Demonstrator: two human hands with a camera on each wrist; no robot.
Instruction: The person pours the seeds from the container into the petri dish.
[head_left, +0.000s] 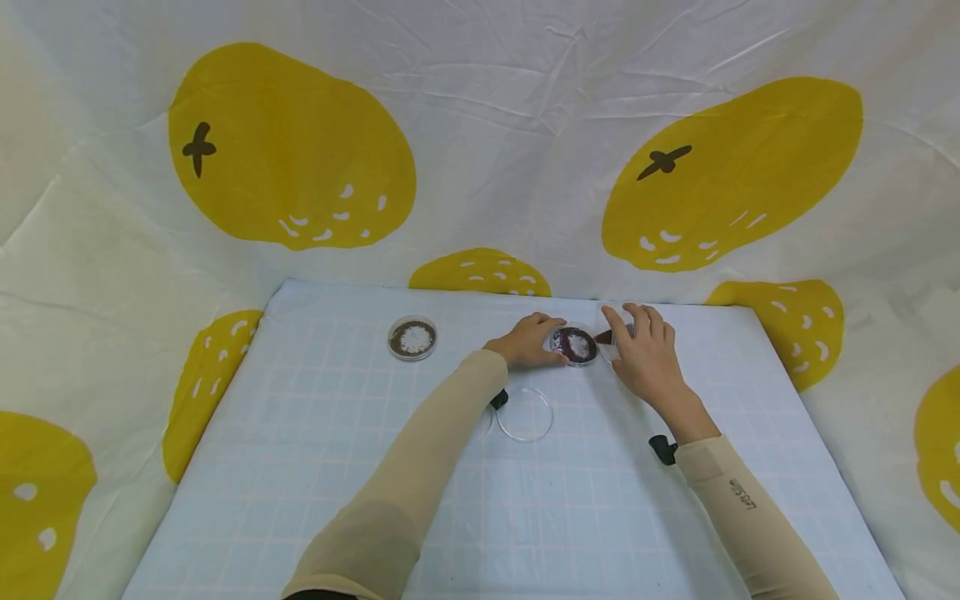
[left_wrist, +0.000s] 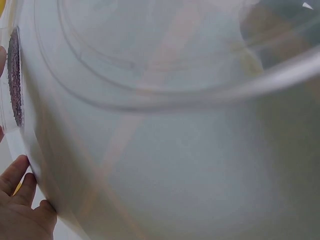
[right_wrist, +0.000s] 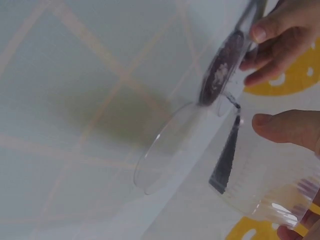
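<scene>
In the head view my left hand (head_left: 529, 342) grips a round clear petri dish (head_left: 575, 344) between thumb and fingers. Dark brown granules fill this dish, with a white patch on top. Just right of it, my right hand (head_left: 647, 352) holds a clear cup (right_wrist: 280, 197), tipped towards the dish. A wedge of dark granules (right_wrist: 226, 162) lies along the cup's inside, most clearly seen in the right wrist view. From the left wrist, the dish (left_wrist: 16, 80) appears edge-on at the left. Parts of the cup are hidden by the right hand.
A second petri dish (head_left: 413, 337) with dark granules and white stuff stands at the back left. One clear round lid (head_left: 551, 414) lies before the hands, another (head_left: 483, 432) half behind the left sleeve. A light checked cloth (head_left: 570, 517) covers the table; a fruit-print curtain (head_left: 510, 192) hangs behind.
</scene>
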